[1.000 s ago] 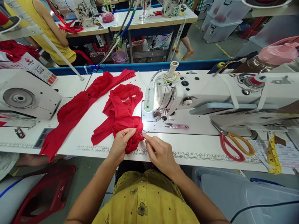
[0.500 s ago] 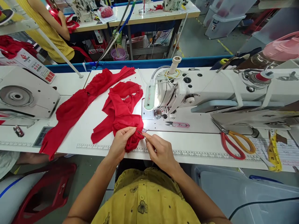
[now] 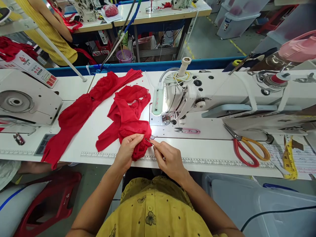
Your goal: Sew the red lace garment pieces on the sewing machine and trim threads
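Observation:
My left hand point(image 3: 128, 148) pinches a bunched piece of red lace fabric point(image 3: 130, 126) at the table's front edge. My right hand point(image 3: 168, 159) holds a thin metal tool point(image 3: 148, 141), its tip touching the fabric just right of my left fingers. Both hands are closed. The fabric trails up and left across the white table point(image 3: 212, 154). A white sewing machine point(image 3: 187, 95) stands just behind my hands, with its needle area to the upper right of the fabric.
A long strip of red fabric point(image 3: 81, 112) lies to the left. Pink thread snips point(image 3: 187, 131) rest on the machine bed. Red and yellow scissors point(image 3: 247, 149) and a yellow tape measure point(image 3: 288, 158) lie at the right. Another machine point(image 3: 27, 102) sits at left; a person in yellow point(image 3: 46, 29) works beyond.
My hands have stayed at the fabric with only tiny shifts. The view has tilted slightly.

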`<state>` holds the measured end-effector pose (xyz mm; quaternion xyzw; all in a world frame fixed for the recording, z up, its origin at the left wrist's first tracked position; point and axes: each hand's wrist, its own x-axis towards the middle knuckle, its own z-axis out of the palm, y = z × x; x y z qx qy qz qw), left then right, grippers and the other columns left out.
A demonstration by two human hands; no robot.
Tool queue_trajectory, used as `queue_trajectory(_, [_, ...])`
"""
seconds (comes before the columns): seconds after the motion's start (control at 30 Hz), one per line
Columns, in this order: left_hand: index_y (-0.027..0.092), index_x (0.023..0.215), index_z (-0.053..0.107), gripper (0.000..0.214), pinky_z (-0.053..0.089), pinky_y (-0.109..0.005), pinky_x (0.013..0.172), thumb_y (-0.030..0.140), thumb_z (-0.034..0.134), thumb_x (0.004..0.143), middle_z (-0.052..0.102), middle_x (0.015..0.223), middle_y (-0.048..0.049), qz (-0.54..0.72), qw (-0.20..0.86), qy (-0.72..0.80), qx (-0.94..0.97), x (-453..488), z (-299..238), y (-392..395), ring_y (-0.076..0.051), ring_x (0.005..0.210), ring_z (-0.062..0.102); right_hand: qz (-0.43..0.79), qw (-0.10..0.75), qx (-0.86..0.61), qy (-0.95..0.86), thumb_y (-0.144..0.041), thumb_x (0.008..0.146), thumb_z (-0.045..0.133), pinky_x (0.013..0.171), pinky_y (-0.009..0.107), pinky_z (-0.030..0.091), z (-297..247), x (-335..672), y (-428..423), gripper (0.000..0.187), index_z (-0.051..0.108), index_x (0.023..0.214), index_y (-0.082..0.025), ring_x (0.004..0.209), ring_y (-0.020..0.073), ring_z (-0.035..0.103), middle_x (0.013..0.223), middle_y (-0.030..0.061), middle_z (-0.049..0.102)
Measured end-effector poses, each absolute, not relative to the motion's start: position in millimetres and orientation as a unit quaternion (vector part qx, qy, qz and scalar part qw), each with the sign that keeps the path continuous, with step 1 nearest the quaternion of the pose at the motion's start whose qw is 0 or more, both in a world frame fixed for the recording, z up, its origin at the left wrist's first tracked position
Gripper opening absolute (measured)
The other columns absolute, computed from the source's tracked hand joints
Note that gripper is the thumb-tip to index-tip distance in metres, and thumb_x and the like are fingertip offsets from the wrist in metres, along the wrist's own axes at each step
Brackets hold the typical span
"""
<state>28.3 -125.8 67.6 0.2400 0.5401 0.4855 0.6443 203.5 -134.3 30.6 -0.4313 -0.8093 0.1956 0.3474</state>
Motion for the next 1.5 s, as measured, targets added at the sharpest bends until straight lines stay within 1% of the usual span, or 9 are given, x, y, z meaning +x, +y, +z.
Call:
queue_trajectory(0.27, [0.015,0.079,0.076,0.026,0.046,-0.02,0.068,0.039,0.082,0.072,0.071,0.075,-0.0014,0.482,0.649,0.538,0.237,28,67,-125,-0.011,0.069,0.059,0.211,0.364,-0.432,-0.798,-0.021,0.103,0.042,0.058,0.025,0.038,27,203,-135,0.031,0.064,0.124,-0.019,0.063,0.0124,0.053,0.072,0.0006,0.058])
queue_trajectory(0.47, [0.015,0.075,0.071,0.03,0.044,-0.02,0.064,0.039,0.086,0.066,0.067,0.072,0.0,0.459,0.679,0.527,0.224,33,62,-127,-0.01,0.064,0.056,0.222,0.386,-0.416,-0.793,-0.02,0.102,0.041,0.061,0.026,0.039,24,197,-133,0.022,0.062,0.096,-0.017,0.064,0.0133,0.053,0.075,0.0027,0.06])
queue_trajectory(0.57, [0.016,0.079,0.069,0.033,0.043,-0.02,0.065,0.046,0.081,0.071,0.063,0.072,0.0014,0.464,0.645,0.542,0.276,38,61,-131,-0.01,0.066,0.054,0.223,0.386,-0.419,-0.791,-0.019,0.103,0.04,0.061,0.026,0.039,25,192,-130,0.022,0.058,0.09,-0.018,0.064,0.0133,0.052,0.075,0.0025,0.059])
queue_trajectory(0.73, [0.019,0.084,0.068,0.022,0.044,-0.023,0.076,0.039,0.074,0.081,0.067,0.083,0.0004,0.438,0.534,0.574,0.44,37,68,-133,-0.014,0.079,0.057,0.225,0.381,-0.429,-0.787,-0.022,0.103,0.037,0.063,0.026,0.041,27,190,-124,0.022,0.056,0.092,-0.02,0.067,0.0137,0.054,0.077,0.0025,0.062])
queue_trajectory(1.0, [0.023,0.083,0.07,0.008,0.042,-0.026,0.075,0.018,0.064,0.082,0.069,0.085,-0.002,0.391,0.325,0.629,0.588,35,68,-130,-0.019,0.082,0.062,0.234,0.428,-0.386,-0.783,-0.019,0.102,0.038,0.059,0.026,0.041,24,190,-132,0.018,0.056,0.097,-0.02,0.062,0.0131,0.054,0.075,0.0017,0.06])
queue_trajectory(1.1, [0.024,0.08,0.07,0.009,0.041,-0.026,0.072,0.017,0.065,0.079,0.068,0.082,-0.0016,0.392,0.306,0.639,0.587,38,69,-131,-0.018,0.077,0.06,0.19,0.433,-0.401,-0.784,-0.018,0.102,0.038,0.059,0.027,0.042,25,190,-134,0.019,0.057,0.102,-0.019,0.062,0.0139,0.057,0.074,0.0023,0.061])
queue_trajectory(1.27, [0.022,0.077,0.069,0.006,0.043,-0.026,0.073,0.019,0.064,0.077,0.071,0.08,-0.0011,0.386,0.375,0.629,0.56,36,63,-130,-0.018,0.076,0.062,0.086,0.406,-0.414,-0.81,-0.022,0.101,0.048,0.066,0.028,0.049,30,190,-127,0.037,0.05,0.137,-0.015,0.075,0.0166,0.065,0.09,0.0089,0.07])
queue_trajectory(1.4, [0.02,0.076,0.069,0.007,0.043,-0.027,0.074,0.018,0.063,0.076,0.071,0.08,-0.0017,0.389,0.374,0.63,0.559,35,55,-130,-0.018,0.076,0.062,0.177,0.407,-0.41,-0.797,-0.03,0.101,0.05,0.065,0.026,0.051,35,188,-115,0.04,0.054,0.139,-0.017,0.079,0.0161,0.066,0.106,0.0125,0.069])
queue_trajectory(1.5, [0.021,0.071,0.067,0.009,0.041,-0.026,0.071,0.021,0.063,0.079,0.067,0.073,-0.0006,0.399,0.377,0.621,0.56,35,53,-131,-0.017,0.071,0.059,0.351,0.417,-0.392,-0.741,-0.033,0.103,0.042,0.066,0.027,0.053,41,183,-110,0.035,0.06,0.13,-0.02,0.076,0.0155,0.065,0.091,0.0059,0.069])
